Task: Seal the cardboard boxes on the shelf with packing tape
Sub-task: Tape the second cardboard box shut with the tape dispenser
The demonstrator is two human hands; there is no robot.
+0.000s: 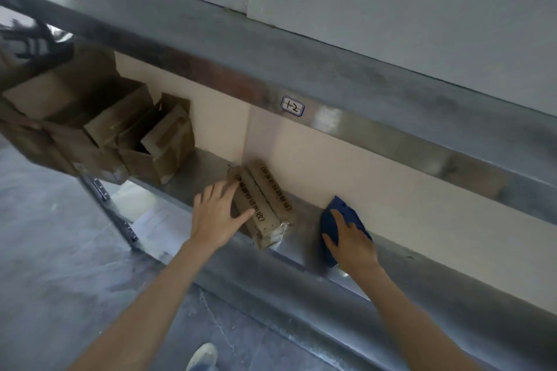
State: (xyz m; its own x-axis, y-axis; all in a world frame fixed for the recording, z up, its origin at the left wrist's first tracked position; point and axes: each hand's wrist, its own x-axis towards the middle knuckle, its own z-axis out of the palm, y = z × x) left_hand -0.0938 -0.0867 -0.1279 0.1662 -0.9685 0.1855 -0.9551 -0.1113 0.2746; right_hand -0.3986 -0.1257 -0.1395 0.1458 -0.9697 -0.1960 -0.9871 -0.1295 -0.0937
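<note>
Two bare forearms reach to the grey metal shelf, where the left hand lies flat, fingers spread, against the small brown printed cardboard box. The right hand curls over a blue plastic tool, probably the tape dispenser, near that box. The step seems to be steadying the box; next the tool must meet its top seam squarely.

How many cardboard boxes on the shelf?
4: one closed box under the left hand; three open boxes clustered at the left end of the shelf, blurred; more may be hidden.
</note>
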